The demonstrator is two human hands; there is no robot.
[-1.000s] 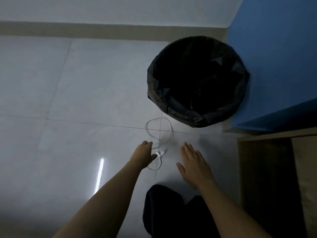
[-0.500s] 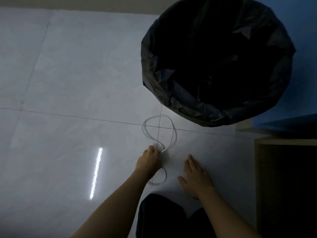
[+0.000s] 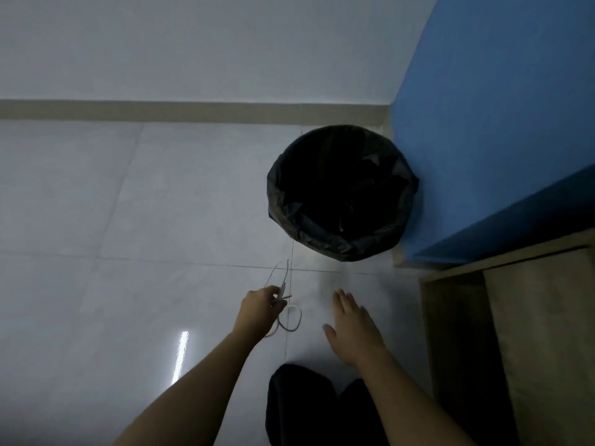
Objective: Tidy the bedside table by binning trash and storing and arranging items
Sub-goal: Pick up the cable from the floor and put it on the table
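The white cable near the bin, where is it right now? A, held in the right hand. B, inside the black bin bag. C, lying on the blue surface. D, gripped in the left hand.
D: the left hand has its fingers curled round the white cable, while the right hand is open and holds nothing, and the bin stands apart from the cable.

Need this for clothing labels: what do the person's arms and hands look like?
The left forearm and right forearm are bare, no sleeve in view. The left hand and right hand are ungloved; no watch, ring or bracelet shows in the dim light.
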